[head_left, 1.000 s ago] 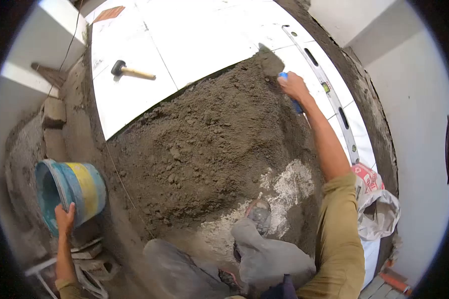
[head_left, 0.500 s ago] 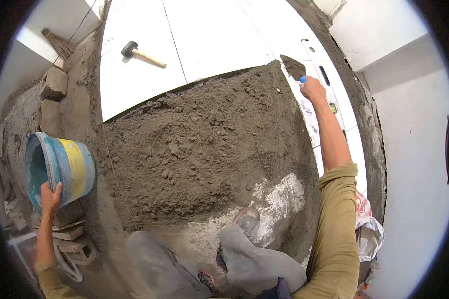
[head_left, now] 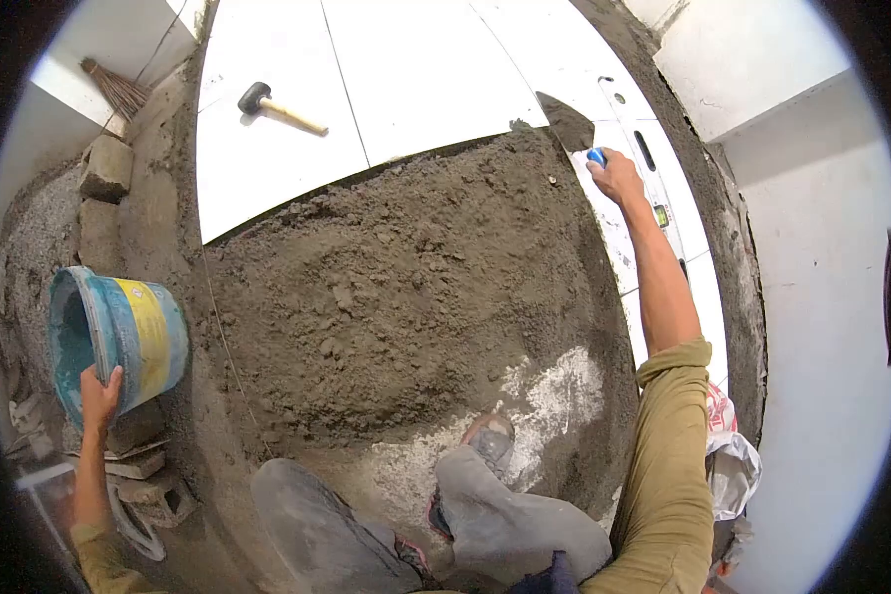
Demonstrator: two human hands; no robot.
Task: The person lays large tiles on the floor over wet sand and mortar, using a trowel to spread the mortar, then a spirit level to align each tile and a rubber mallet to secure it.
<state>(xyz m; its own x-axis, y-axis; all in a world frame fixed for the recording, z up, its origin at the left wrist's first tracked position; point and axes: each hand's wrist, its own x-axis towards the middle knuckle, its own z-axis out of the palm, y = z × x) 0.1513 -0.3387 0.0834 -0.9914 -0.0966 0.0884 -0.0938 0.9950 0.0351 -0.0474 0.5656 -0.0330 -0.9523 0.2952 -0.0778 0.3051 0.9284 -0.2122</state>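
My left hand (head_left: 99, 396) grips the rim of a blue bucket (head_left: 176, 337) with a yellow label; the bucket lies tipped, its mouth facing left. At the upper right, my right hand (head_left: 618, 176) is wrapped around the blue handle of a trowel (head_left: 568, 123). The trowel's blade is over the corner of the white tiles, at the far right edge of the mortar bed (head_left: 396, 287). Rough, crumbly grey-brown mortar fills the space between the tiles and my knees. A spirit level (head_left: 645, 150) lies on the tiles just right of my right hand.
A rubber mallet (head_left: 281, 109) rests on the large white tiles (head_left: 416, 69). Concrete blocks (head_left: 107, 166) and a straw broom (head_left: 115, 87) stand along the left. A white sack (head_left: 733, 470) is beside my right sleeve. A string (head_left: 223, 332) runs down the mortar's left side.
The trowel has shifted slightly left and up, its blade now turned toward the tile edge. My left hand and the bucket have barely moved.
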